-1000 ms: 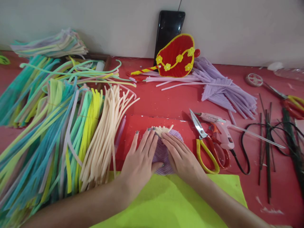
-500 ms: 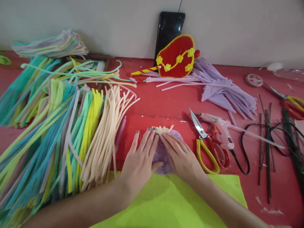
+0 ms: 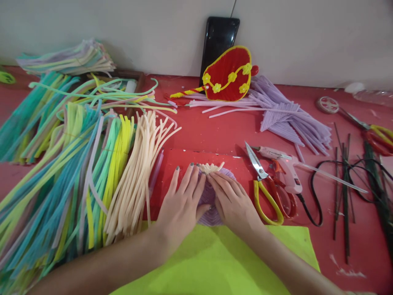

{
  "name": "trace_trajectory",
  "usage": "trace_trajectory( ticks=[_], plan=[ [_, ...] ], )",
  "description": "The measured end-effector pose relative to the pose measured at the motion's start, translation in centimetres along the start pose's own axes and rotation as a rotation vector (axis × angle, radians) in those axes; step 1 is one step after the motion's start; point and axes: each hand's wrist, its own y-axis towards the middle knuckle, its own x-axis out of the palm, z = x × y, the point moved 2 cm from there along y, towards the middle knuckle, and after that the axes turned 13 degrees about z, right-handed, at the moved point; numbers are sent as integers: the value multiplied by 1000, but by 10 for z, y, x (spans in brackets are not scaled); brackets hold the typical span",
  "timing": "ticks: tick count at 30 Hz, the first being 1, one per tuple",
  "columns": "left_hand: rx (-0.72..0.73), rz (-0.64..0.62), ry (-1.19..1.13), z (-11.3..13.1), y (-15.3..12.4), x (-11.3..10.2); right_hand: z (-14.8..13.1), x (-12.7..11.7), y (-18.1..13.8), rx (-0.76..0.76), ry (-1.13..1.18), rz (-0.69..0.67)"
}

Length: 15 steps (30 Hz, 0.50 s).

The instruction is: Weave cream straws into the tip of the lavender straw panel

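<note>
A rounded piece made of purple pipe cleaners [image 3: 211,215] lies on a red board [image 3: 172,157], with cream pipe cleaner ends [image 3: 208,167] poking out at its top. My left hand [image 3: 183,200] lies flat over its left side, fingers stretched and slightly spread. Over the right side rests my right hand [image 3: 235,200], palm down with its fingers straight and close together. The fingertips of both hands meet near the cream ends. Most of the purple piece is hidden under the hands.
Bundles of coloured pipe cleaners [image 3: 70,164] fill the left. At right are scissors [image 3: 260,176], a pink glue gun [image 3: 287,170] and dark stems [image 3: 345,205]. Behind stand a red fan-shaped piece [image 3: 227,80], a phone [image 3: 219,41] and purple pipe cleaners [image 3: 285,110]. Green felt [image 3: 224,262] lies in front.
My left hand has shifted very slightly to the left, and its fingers press at nearly the same place. The right hand stays almost still on the purple piece.
</note>
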Motion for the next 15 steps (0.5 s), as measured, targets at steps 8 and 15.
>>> trace_trajectory(
  ticks=[8,15],
  plan=[
    [-2,2,-31,-2,3,-2,0,1,0,45,29,-8],
    [-20,-32,-29,-1,4,-1,0,1,0,16,21,12]
  ],
)
